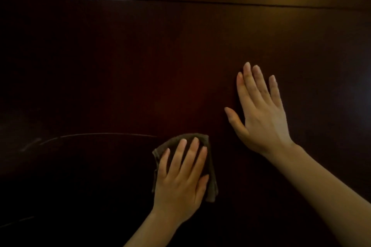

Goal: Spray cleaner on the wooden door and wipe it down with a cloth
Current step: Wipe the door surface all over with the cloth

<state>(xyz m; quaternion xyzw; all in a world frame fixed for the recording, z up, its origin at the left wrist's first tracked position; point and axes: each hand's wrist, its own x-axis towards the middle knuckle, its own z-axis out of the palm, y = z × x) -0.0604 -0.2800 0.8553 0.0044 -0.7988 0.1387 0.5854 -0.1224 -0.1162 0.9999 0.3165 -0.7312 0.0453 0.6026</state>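
The dark reddish-brown wooden door (160, 66) fills the whole head view, close in front of me. My left hand (180, 178) lies flat with straight, spread fingers on a folded brown cloth (210, 188), pressing it against the door low in the middle. The cloth shows above the fingertips and along the hand's right side. My right hand (259, 110) rests flat on the bare wood above and to the right, fingers straight and pointing up, thumb spread to the left. It holds nothing. No spray bottle is in view.
A horizontal groove (180, 1) crosses the door near the top, glinting at its left end. A curved groove line (100, 134) runs to the left of the cloth. Faint pale smears (30, 144) sit at the far left. The lighting is dim.
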